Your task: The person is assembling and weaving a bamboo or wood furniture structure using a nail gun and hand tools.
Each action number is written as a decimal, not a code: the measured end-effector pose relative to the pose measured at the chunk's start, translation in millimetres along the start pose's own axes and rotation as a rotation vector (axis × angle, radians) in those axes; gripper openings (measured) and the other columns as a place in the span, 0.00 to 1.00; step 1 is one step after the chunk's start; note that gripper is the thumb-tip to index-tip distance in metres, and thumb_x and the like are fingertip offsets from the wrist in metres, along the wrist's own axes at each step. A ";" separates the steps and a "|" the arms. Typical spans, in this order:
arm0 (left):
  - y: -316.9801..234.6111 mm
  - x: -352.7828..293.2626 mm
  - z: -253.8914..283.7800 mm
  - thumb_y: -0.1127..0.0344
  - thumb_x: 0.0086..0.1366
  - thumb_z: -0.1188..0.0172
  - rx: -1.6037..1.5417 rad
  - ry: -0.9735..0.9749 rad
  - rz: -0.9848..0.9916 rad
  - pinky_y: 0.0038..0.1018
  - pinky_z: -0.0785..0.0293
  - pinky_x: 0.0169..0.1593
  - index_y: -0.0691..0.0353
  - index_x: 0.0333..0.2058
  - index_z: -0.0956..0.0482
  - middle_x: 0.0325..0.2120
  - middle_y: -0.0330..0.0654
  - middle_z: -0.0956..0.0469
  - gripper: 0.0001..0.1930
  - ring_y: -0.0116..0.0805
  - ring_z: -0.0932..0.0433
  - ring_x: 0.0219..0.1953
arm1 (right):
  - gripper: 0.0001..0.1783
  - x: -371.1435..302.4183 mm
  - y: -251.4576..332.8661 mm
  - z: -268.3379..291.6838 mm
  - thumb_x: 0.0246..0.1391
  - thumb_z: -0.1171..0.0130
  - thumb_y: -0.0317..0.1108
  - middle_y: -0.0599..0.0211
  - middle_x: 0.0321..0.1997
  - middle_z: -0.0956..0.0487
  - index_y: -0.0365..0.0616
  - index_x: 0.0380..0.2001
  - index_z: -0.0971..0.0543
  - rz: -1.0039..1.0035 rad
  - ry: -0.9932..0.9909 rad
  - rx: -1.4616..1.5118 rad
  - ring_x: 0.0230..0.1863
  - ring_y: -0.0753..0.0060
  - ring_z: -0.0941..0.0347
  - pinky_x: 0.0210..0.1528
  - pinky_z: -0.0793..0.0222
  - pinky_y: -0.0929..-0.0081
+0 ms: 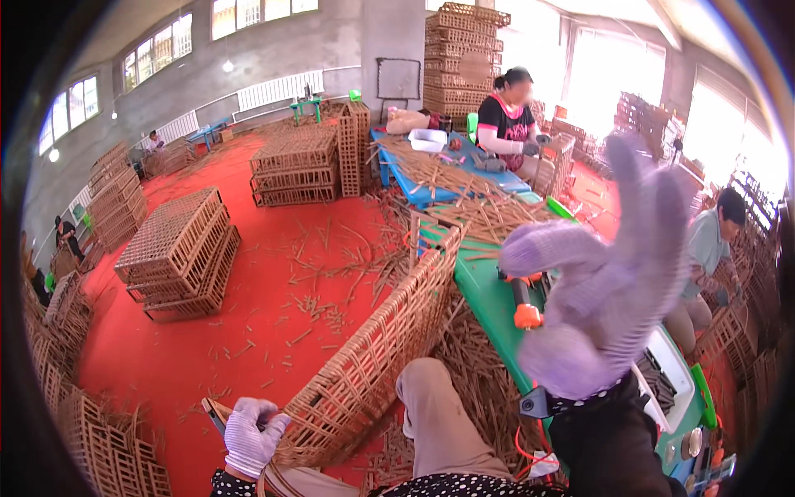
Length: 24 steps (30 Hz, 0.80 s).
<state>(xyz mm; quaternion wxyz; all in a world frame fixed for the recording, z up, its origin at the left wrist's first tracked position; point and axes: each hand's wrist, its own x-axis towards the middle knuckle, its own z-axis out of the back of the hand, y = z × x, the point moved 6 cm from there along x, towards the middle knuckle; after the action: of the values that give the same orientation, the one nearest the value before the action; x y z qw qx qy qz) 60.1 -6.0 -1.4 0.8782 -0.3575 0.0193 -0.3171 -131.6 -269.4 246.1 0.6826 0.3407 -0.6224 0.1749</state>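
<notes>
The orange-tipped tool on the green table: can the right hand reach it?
Probably yes: the right hand looks open and empty, and nothing visible blocks the orange-tipped tool, though depth is hard to judge.

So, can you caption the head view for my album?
Gloved left hand at a woven crate, gloved right hand raised near a green table.

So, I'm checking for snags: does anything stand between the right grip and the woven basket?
Nothing visible blocks the air between the right grip and basket; the green table's edge lies between them, but seems lower.
</notes>
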 end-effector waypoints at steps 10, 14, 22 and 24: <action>-24.1 21.7 -9.3 0.58 0.51 0.37 0.147 0.185 -0.177 0.36 0.30 0.46 0.63 0.45 0.30 0.43 0.52 0.29 0.25 0.50 0.28 0.44 | 0.58 -1.1 32.5 50.1 0.39 0.32 0.37 0.45 0.66 0.53 0.45 0.64 0.62 0.266 -0.013 0.348 0.33 0.65 0.26 0.37 0.28 0.69; -20.9 4.2 -6.2 0.61 0.49 0.36 0.131 0.142 -0.201 0.35 0.29 0.44 0.65 0.42 0.28 0.37 0.52 0.26 0.23 0.48 0.26 0.40 | 0.58 7.5 33.4 66.2 0.39 0.32 0.37 0.45 0.65 0.51 0.45 0.64 0.62 0.312 -0.041 0.369 0.32 0.65 0.26 0.37 0.28 0.69; -20.1 18.8 -23.0 0.65 0.57 0.46 0.027 0.119 -0.307 0.32 0.27 0.41 0.65 0.40 0.25 0.36 0.44 0.23 0.14 0.34 0.24 0.36 | 0.58 12.4 65.7 93.6 0.39 0.32 0.36 0.44 0.64 0.48 0.44 0.64 0.62 0.385 -0.099 0.275 0.32 0.64 0.26 0.37 0.28 0.68; -15.9 23.2 -24.2 0.69 0.54 0.46 0.099 0.185 -0.173 0.33 0.27 0.41 0.66 0.41 0.26 0.35 0.47 0.23 0.15 0.37 0.23 0.36 | 0.58 16.4 61.1 97.9 0.39 0.32 0.36 0.44 0.63 0.47 0.44 0.64 0.63 0.391 -0.070 0.252 0.32 0.64 0.26 0.37 0.28 0.67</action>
<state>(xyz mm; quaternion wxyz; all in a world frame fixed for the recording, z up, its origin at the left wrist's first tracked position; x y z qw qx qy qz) 63.6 -42.7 -4.7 0.8586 -0.2831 0.0537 -0.4239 -241.0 -296.1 276.5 0.5659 0.3020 -0.6730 0.3683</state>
